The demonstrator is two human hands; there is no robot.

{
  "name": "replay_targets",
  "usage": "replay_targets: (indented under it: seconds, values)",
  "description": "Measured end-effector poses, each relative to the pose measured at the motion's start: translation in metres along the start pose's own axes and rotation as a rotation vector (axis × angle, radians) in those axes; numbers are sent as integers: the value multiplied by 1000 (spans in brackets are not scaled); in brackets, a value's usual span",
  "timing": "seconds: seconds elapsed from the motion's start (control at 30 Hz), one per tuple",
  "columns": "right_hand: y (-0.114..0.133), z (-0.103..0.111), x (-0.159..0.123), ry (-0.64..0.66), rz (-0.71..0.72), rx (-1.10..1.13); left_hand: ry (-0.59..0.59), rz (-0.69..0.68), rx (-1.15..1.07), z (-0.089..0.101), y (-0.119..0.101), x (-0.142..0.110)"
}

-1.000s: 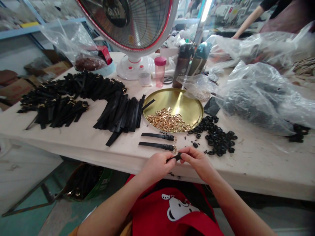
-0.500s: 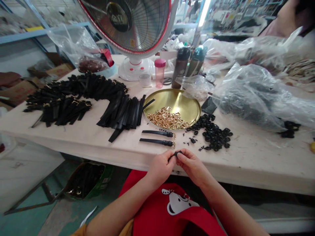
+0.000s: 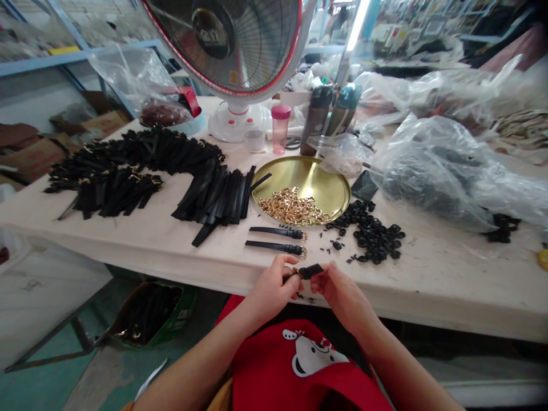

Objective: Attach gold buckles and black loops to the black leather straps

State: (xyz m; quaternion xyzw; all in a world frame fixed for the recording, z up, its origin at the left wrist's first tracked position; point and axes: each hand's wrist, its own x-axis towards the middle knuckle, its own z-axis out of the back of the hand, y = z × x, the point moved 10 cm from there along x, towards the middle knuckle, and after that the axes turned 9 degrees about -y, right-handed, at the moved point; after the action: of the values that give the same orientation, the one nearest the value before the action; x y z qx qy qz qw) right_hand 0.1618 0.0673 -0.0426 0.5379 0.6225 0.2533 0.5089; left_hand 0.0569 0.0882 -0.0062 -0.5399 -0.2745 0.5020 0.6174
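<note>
Over the table's front edge, my left hand (image 3: 276, 285) is closed on a black strap (image 3: 311, 271) that has a gold-coloured buckle. My right hand (image 3: 340, 291) pinches the strap's right end. Just beyond my hands lie two black buckle straps (image 3: 274, 246), side by side. A round gold tray (image 3: 329, 177) behind them carries a heap of gold buckles (image 3: 293, 206). Black loops (image 3: 377, 237) are piled to the right of the tray. To the left, plain black strips (image 3: 218, 197) lie in a stack, with bundles of buckled straps (image 3: 141, 151) farther left.
A fan (image 3: 226, 51) stands at the back beside a pink-lidded cup (image 3: 280, 128) and dark bottles (image 3: 317, 120). Clear plastic bags (image 3: 432, 165) cover the right side. Below the table at left sits a green bin (image 3: 171, 319) of black pieces.
My hands have moved slightly apart, and more of the black strap and its buckle now shows between them. The view has shifted a little.
</note>
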Motion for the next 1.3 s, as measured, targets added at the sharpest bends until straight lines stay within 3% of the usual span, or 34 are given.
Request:
replay_targets:
  seconds: [0.1, 0.23, 0.33, 0.47, 0.6, 0.73, 0.83, 1.03, 1.2, 1.3]
  values:
    - [-4, -5, 0, 38, -82, 13, 21, 27, -45, -1, 4, 1]
    - [-18, -21, -3, 192, -252, 25, 47, 102, -86, -4, 13, 3]
    - [-27, -28, -5, 295, -336, 48, 39, 116, -5, -2, 19, 7]
    - [-33, -27, -3, 296, -398, 105, 54, 73, 126, 1, 17, 11]
    - [-25, -17, 8, 173, -303, 55, 75, 77, 224, 7, 13, 10]
    - [-4, 1, 20, -25, -52, -292, 101, 99, 139, 7, 8, 7]
    - [7, 4, 23, -96, 42, -400, 117, 143, 58, 2, 11, 6]
    - [-11, -7, 16, 115, -113, -429, 149, 196, -75, -4, 18, 6]
    - [-21, -15, 5, 196, -246, -225, 230, 307, -305, -15, 26, -2]
    - [-11, -15, 4, 181, -154, -347, 235, 311, -346, -17, 27, -4]
